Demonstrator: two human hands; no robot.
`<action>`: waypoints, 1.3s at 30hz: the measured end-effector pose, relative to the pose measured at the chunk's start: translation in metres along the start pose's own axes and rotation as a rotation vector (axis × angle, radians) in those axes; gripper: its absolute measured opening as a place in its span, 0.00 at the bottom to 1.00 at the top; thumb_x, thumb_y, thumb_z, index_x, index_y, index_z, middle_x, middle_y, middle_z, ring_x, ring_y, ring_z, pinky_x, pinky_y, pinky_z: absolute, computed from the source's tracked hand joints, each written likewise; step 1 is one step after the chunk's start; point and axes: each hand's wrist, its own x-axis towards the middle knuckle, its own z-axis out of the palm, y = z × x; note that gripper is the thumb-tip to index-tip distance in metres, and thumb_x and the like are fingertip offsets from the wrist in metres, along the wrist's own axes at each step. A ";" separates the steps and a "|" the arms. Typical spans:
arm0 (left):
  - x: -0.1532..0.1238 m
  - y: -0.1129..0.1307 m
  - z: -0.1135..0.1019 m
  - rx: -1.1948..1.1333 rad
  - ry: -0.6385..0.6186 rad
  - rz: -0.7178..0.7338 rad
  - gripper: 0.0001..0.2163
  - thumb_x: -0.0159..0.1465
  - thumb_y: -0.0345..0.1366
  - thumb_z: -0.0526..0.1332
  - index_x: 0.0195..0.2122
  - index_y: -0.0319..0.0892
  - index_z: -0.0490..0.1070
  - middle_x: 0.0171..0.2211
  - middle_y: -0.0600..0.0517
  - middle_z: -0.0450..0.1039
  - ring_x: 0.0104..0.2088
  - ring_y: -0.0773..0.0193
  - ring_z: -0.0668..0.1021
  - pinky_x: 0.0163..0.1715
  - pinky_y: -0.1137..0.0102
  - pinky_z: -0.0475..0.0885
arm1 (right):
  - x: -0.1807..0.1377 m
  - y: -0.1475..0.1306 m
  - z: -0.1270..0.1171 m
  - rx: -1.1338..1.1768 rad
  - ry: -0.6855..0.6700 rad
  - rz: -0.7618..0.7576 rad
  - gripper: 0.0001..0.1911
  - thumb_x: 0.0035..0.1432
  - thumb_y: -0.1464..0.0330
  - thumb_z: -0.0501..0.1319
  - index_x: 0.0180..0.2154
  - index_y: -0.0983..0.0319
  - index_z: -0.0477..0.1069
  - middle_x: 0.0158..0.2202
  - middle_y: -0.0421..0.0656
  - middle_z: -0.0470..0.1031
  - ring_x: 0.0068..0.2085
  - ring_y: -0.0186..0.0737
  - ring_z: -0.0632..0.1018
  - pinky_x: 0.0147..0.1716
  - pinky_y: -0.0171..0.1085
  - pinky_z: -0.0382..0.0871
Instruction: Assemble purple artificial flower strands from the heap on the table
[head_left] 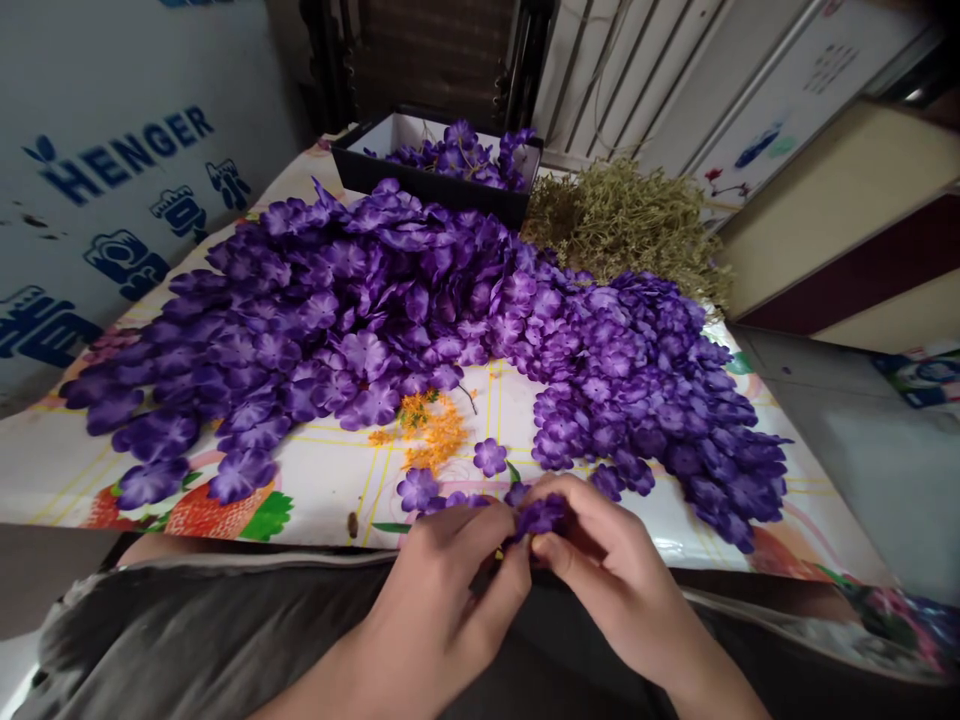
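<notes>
Near the front edge of the table, my left hand (457, 565) and my right hand (600, 560) meet with fingertips pinched around a purple artificial flower (541, 516). Petals show between the thumbs and index fingers; whatever lies under the fingertips is hidden. Just beyond my hands lie a few loose purple petal pieces, one of them a single flat blossom (490, 457). A small heap of orange stamens (435, 432) sits behind them on the tablecloth. Large piles of purple petals (360, 290) spread across the left and middle, with smaller petals (622, 340) heaped on the right.
A black box (435, 185) with purple flowers inside stands at the back. Beside it lies a bundle of dry greenish stems (630, 215). The strawberry-patterned tablecloth (322, 470) ends just above my lap. A pale panel with blue lettering (135, 160) borders the left.
</notes>
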 end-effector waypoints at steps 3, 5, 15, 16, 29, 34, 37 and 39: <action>-0.003 0.001 -0.003 -0.091 -0.023 -0.021 0.09 0.68 0.32 0.50 0.31 0.41 0.65 0.28 0.54 0.67 0.30 0.67 0.70 0.32 0.73 0.62 | 0.000 -0.001 -0.006 -0.027 0.054 -0.087 0.05 0.63 0.71 0.56 0.35 0.57 0.68 0.34 0.38 0.71 0.37 0.31 0.74 0.36 0.27 0.69; -0.004 0.002 -0.004 -0.178 -0.032 -0.083 0.08 0.69 0.34 0.49 0.37 0.43 0.66 0.33 0.53 0.68 0.35 0.65 0.70 0.36 0.72 0.63 | 0.000 -0.001 -0.010 -0.008 0.147 -0.170 0.06 0.62 0.73 0.57 0.35 0.57 0.70 0.36 0.38 0.72 0.38 0.31 0.74 0.37 0.28 0.68; 0.003 0.000 0.000 -0.839 -0.094 -0.212 0.10 0.69 0.38 0.52 0.32 0.40 0.63 0.26 0.57 0.62 0.27 0.70 0.66 0.30 0.75 0.63 | -0.004 -0.004 -0.010 0.248 -0.011 -0.260 0.05 0.61 0.73 0.58 0.34 0.59 0.70 0.36 0.40 0.68 0.38 0.36 0.74 0.38 0.37 0.68; 0.003 0.000 0.001 -0.888 -0.106 -0.210 0.10 0.69 0.38 0.53 0.31 0.40 0.63 0.25 0.56 0.63 0.26 0.71 0.67 0.29 0.75 0.64 | -0.005 -0.004 -0.009 0.131 0.018 -0.321 0.07 0.62 0.75 0.56 0.35 0.59 0.69 0.37 0.40 0.68 0.39 0.35 0.74 0.39 0.36 0.68; 0.004 -0.003 -0.002 -0.924 -0.121 -0.228 0.08 0.64 0.37 0.61 0.30 0.38 0.70 0.26 0.54 0.70 0.28 0.70 0.70 0.30 0.76 0.64 | -0.013 -0.013 -0.009 -0.417 0.074 -0.555 0.18 0.55 0.87 0.50 0.38 0.60 0.65 0.41 0.41 0.68 0.45 0.29 0.73 0.46 0.25 0.67; 0.002 -0.003 -0.003 -0.794 -0.103 -0.150 0.07 0.65 0.35 0.60 0.30 0.38 0.68 0.26 0.54 0.69 0.29 0.69 0.70 0.31 0.75 0.63 | -0.016 -0.010 -0.008 -0.442 0.035 -0.539 0.18 0.55 0.87 0.51 0.39 0.60 0.63 0.43 0.41 0.67 0.46 0.29 0.73 0.48 0.26 0.66; -0.001 -0.004 -0.003 -0.785 -0.130 -0.110 0.08 0.65 0.35 0.59 0.30 0.38 0.68 0.26 0.53 0.68 0.28 0.69 0.69 0.29 0.74 0.63 | -0.017 -0.009 -0.005 -0.352 0.004 -0.515 0.17 0.57 0.86 0.51 0.39 0.59 0.62 0.43 0.41 0.66 0.44 0.31 0.74 0.44 0.29 0.69; -0.001 -0.004 -0.004 -0.773 -0.144 -0.091 0.08 0.65 0.36 0.59 0.30 0.38 0.67 0.25 0.53 0.68 0.27 0.69 0.68 0.28 0.74 0.62 | -0.017 -0.008 -0.004 -0.312 -0.016 -0.507 0.16 0.57 0.85 0.50 0.38 0.58 0.62 0.42 0.42 0.66 0.44 0.32 0.74 0.43 0.31 0.70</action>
